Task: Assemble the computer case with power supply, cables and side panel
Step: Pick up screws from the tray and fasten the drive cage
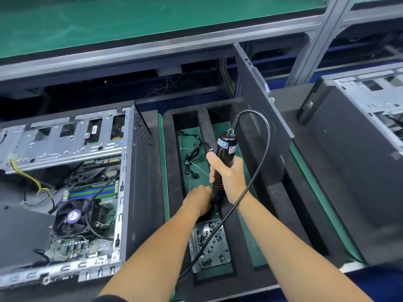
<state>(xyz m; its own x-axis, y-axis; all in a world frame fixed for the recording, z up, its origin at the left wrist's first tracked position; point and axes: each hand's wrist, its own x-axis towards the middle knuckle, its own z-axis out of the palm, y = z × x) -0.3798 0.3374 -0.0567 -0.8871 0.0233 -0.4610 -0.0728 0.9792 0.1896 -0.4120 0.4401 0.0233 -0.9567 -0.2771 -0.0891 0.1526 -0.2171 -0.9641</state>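
Gripping electric screwdriver [222,164], right hand [226,173]

Right hand [226,173] grips electric screwdriver [221,168] beside open computer case [65,192]

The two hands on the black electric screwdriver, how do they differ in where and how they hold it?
The right hand wraps the screwdriver around the middle of its barrel, thumb pointing up; the left hand sits lower, at the tool's bottom end near its tip. The right hand's fingers show plainly curled round the body; the left hand's fingers are mostly hidden, so its grip is unclear. Both are bare and work above the tray of screws.
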